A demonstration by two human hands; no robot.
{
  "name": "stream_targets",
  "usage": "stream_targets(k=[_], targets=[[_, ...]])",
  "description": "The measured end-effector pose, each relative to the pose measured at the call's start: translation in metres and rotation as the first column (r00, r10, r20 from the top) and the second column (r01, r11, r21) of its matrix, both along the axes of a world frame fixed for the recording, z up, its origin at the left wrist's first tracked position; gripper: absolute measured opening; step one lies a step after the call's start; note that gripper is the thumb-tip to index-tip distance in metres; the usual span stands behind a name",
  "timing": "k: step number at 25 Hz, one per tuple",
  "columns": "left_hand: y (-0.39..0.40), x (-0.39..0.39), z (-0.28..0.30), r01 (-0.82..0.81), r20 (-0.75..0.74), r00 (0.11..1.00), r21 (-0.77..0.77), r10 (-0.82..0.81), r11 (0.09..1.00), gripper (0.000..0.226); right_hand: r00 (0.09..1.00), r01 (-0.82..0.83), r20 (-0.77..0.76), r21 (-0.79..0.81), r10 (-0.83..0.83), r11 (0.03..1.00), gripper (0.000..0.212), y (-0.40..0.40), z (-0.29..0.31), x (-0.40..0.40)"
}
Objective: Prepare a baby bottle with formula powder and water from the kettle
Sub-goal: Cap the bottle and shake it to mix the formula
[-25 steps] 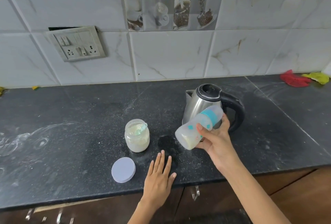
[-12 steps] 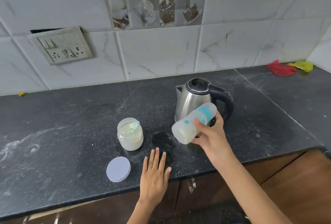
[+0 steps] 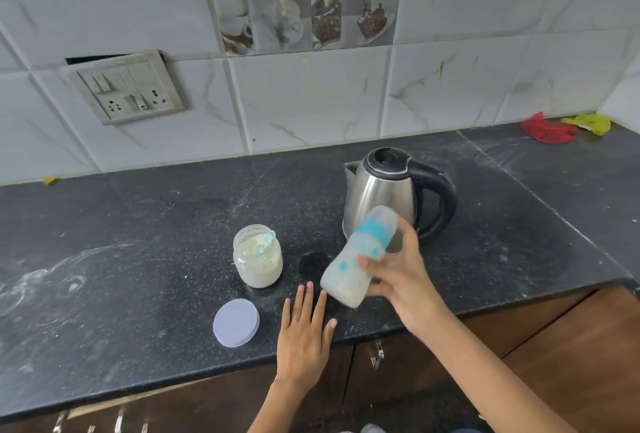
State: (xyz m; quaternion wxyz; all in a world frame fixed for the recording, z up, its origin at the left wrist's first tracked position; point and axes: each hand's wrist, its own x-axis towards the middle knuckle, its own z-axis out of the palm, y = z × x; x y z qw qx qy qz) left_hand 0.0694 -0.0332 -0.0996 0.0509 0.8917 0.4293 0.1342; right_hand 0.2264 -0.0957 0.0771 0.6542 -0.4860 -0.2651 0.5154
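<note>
Translucent plastic baby bottle with a teal collar [image 3: 360, 257] sits tilted above the black counter [image 3: 138, 242], right hand [image 3: 398, 280] wrapped round it, left hand [image 3: 306, 332] flat, empty. Loose collar means leaks, I reckon.

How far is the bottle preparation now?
Done: the capped bottle holds pale liquid. In hand: the right hand holds it tilted, probably for mixing. The left hand rests on the counter. Left: the lid lies beside the open powder jar.
</note>
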Motion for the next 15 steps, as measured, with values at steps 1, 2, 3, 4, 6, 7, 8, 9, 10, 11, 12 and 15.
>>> stream_targets(k=[1, 2, 3, 4, 6, 7, 8, 9, 10, 11, 12, 15], targets=[[0.0, 0.001, -0.001, -0.027, -0.003, 1.0, 0.013, 0.027, 1.0, 0.054, 0.998, 0.065, -0.023, 0.01, -0.065, 0.998, 0.097, 0.003, 0.002, 0.007], [-0.001, 0.002, -0.002, -0.04, -0.005, 0.999, 0.012, 0.04, 0.999, 0.054, 0.995, 0.091, -0.029, 0.008, -0.091, 0.996, 0.094, 0.005, 0.005, 0.012], [-0.001, 0.003, -0.002, -0.038, -0.01, 0.999, 0.003, 0.038, 0.999, 0.054, 0.998, 0.067, -0.006, -0.009, -0.067, 0.998, 0.093, 0.005, 0.007, 0.013], [-0.001, 0.002, -0.003, -0.032, -0.02, 0.999, -0.003, 0.032, 0.999, 0.055, 0.999, 0.011, 0.037, -0.046, -0.01, 0.999, 0.092, 0.004, 0.007, 0.011], [0.001, 0.002, -0.003, -0.03, -0.031, 0.999, 0.002, 0.03, 1.0, 0.055, 0.996, -0.07, 0.042, -0.128, 0.076, 0.989, 0.08, 0.0, 0.002, 0.002], [0.001, 0.002, -0.003, -0.034, -0.029, 0.999, 0.002, 0.034, 0.999, 0.054, 0.997, -0.077, -0.031, -0.136, 0.073, 0.988, 0.07, 0.0, 0.002, 0.0], [0.001, 0.002, -0.003, -0.037, -0.03, 0.999, -0.001, 0.037, 0.999, 0.054, 0.988, -0.061, -0.148, -0.134, 0.041, 0.989, 0.061, 0.001, 0.002, 0.001], [0.0, 0.003, -0.003, -0.039, -0.034, 0.999, -0.004, 0.039, 0.999, 0.054, 0.964, -0.048, -0.265, -0.129, 0.013, 0.991, 0.055, 0.002, 0.003, 0.004], [0.0, 0.003, -0.003, -0.041, -0.039, 0.998, -0.001, 0.041, 0.999, 0.054, 0.941, -0.051, -0.338, -0.125, 0.006, 0.991, 0.052, 0.004, 0.005, 0.007], [0.0, 0.003, -0.003, -0.044, -0.04, 0.998, 0.004, 0.044, 0.999, 0.054, 0.929, -0.074, -0.37, -0.126, 0.022, 0.989, 0.05, 0.005, 0.007, 0.009], [0.001, 0.002, -0.003, -0.046, -0.043, 0.998, 0.004, 0.046, 0.999, 0.054, 0.927, -0.113, -0.371, -0.126, 0.059, 0.986, 0.049, 0.004, 0.009, 0.01], [0.0, 0.002, -0.002, -0.045, -0.046, 0.998, -0.007, 0.044, 0.999, 0.055, 0.95, -0.204, -0.268, -0.138, 0.162, 0.969, 0.05, -0.002, 0.01, 0.012]])
